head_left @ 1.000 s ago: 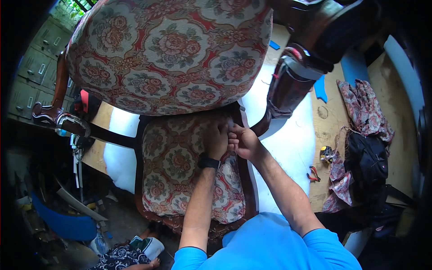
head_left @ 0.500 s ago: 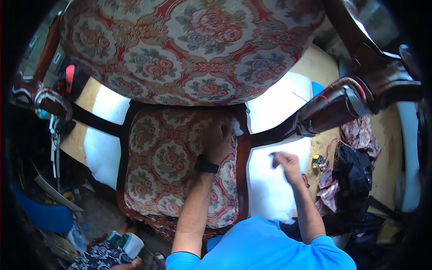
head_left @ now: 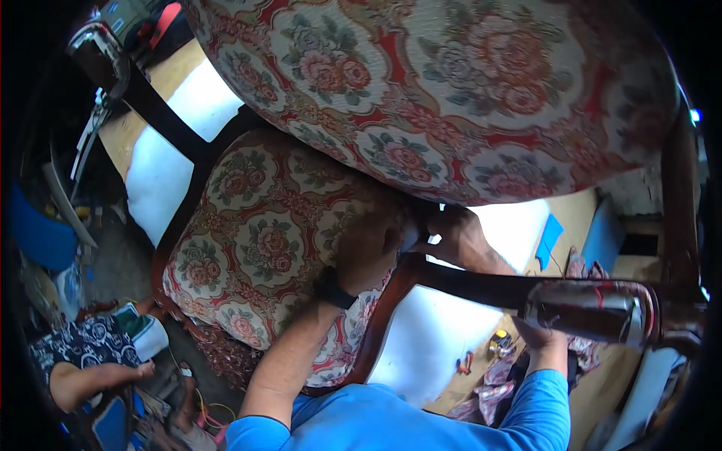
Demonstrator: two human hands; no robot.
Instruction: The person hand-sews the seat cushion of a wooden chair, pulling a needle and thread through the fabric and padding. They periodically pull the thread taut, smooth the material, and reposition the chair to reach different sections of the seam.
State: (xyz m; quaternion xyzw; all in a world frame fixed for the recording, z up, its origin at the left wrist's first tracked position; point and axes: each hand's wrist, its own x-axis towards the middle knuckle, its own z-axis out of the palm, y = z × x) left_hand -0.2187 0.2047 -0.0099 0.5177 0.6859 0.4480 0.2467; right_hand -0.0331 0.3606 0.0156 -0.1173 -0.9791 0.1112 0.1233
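Left hand [head_left: 368, 248] on seat [head_left: 263, 248], 2 o'clock side, fingers' grip unclear | right hand [head_left: 465, 239] just beside, fingers bent, grip unclear | pliers [head_left: 465, 364] on bench [head_left: 450, 390], 5 o'clock

A: Camera?
B: Single view, head-worn; looks forward and down over the seat [head_left: 263, 233], which lies aslant in frame.
A: Range?
B: Close. Backrest [head_left: 496, 75] looms largest at top; wearer's shirt [head_left: 391, 421] enters at bottom.
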